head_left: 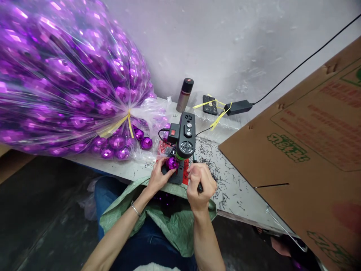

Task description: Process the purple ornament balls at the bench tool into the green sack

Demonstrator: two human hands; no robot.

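My left hand [158, 177] holds a shiny purple faceted ball [172, 163] between thumb and fingers, on the base of a small black bench machine [187, 131] that looks like a drill press. The ball sits right below the machine's head, and the contact point is hidden. My right hand [201, 185] is wrapped round the machine's black lever handle [200, 187], to the right of the base. Across my lap a green woven sack [177, 235] lies open, with purple balls showing dimly inside.
A huge clear bag of purple balls [70, 71] fills the left, with loose balls [146, 143] beside it. Behind the machine stand a spray can [185, 95] and a power adapter [239, 108]. Black shavings [222, 180] litter the table. A large cardboard box [282, 146] leans in at right.
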